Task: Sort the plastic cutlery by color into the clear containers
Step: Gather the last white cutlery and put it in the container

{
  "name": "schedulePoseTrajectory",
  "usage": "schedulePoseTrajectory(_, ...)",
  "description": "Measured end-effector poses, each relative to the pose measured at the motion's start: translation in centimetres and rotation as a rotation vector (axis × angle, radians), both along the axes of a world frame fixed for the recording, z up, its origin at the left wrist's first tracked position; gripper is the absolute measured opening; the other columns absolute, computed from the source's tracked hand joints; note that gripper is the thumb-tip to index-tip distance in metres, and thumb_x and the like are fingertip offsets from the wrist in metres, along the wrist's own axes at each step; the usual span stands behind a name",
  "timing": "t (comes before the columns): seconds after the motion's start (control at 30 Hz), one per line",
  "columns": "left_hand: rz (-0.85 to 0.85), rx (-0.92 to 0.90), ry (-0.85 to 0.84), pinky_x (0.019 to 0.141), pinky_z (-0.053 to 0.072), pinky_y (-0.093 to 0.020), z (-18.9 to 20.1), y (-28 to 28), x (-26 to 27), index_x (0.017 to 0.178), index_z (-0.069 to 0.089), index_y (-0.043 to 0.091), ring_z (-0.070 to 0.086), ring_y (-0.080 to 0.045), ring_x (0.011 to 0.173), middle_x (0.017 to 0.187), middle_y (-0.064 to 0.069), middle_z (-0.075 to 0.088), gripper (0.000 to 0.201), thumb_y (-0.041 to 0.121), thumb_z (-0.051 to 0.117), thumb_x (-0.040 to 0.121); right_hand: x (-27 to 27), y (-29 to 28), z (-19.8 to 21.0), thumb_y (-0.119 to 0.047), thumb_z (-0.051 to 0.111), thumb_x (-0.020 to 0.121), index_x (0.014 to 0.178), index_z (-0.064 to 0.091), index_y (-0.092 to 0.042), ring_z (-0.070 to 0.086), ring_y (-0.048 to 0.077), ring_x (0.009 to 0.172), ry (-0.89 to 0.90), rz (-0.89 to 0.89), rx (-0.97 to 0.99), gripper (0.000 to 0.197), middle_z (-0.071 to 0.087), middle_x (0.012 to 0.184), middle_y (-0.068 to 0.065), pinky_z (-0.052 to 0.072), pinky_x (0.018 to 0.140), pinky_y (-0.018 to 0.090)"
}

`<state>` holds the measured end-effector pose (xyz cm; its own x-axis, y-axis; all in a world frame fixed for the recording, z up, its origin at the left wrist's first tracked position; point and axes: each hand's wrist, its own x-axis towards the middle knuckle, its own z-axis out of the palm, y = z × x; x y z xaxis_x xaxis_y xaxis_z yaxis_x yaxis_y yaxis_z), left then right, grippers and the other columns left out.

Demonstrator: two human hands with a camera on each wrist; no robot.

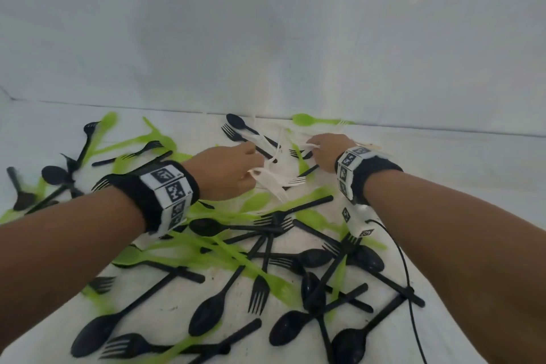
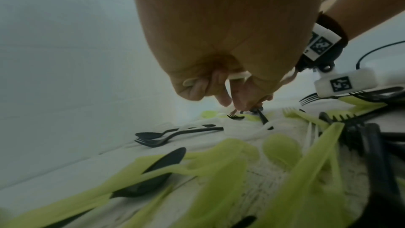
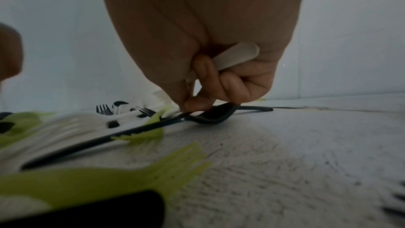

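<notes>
Both hands gathering white cutlery from the mixed pile; no clear containers in view.

Far left of the table [image 1: 443, 162]: black spoons [image 1: 54, 176] and green cutlery [image 1: 139, 140] lie overlapping, untouched. Left hand [image 1: 229, 170] has its fingers curled round a bundle of white forks [image 1: 270, 180], tines pointing toward the camera. Right hand [image 1: 326, 154] is curled round a white handle [image 3: 237, 56], its fingertips [image 3: 195, 106] down at a black spoon [image 3: 215, 114] near the back wall. Judgement: the pieces are light, thin and smooth, stiff but likely to snap if bent; tines snag neighbours. Best taken by the handle, pinched low against the table, and lifted clear of crossing pieces.
</notes>
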<state>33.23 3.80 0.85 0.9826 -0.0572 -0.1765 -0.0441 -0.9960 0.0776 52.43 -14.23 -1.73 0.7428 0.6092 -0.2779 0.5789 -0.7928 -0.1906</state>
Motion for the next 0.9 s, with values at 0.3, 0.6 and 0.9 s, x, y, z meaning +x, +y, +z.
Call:
schedulePoseTrajectory(0.3,-0.204,0.14,-0.002,0.067,0.04,-0.032,-2.6,-1.7,2.2,0.12,0.062,0.022,0.061,-0.026,0.09,0.118,-0.002,0.055,0.021,0.027,0.05,0.104,-0.4,-1.3,0.9,-0.032,0.044,0.098,0.108,0.056,-0.024,0.06,0.027,0.087,-0.012,-0.17,0.201,0.018,0.06,0.1,0.003,0.048,0.074,0.035)
schedulePoseTrajectory(0.6,0.003,-0.213,-0.203,0.06,0.04,-0.036,0.1,-2.2,-0.7,0.096,0.041,0.025,0.049,-0.017,0.063,0.075,0.004,0.055,0.007,0.026,0.048,0.097,-2.8,-2.1,1.4,-0.02,0.045,0.1,0.137,0.033,-0.02,0.066,0.031,0.081,0.032,-0.223,0.476,0.038,0.067,0.091,0.01,0.055,0.077,0.044)
schedulePoseTrajectory(0.9,0.04,0.106,-0.261,0.093,0.038,-0.046,-1.4,3.4,-5.3,0.102,0.064,0.024,0.049,-0.025,0.104,0.095,0.009,0.065,0.04,0.046,0.03,0.099,-4.9,0.9,1.2,-0.028,0.039,0.1,0.117,0.035,-0.014,0.058,0.031,0.088,0.03,-0.092,0.368,0.022,0.062,0.103,0.006,0.044,0.076,0.039)
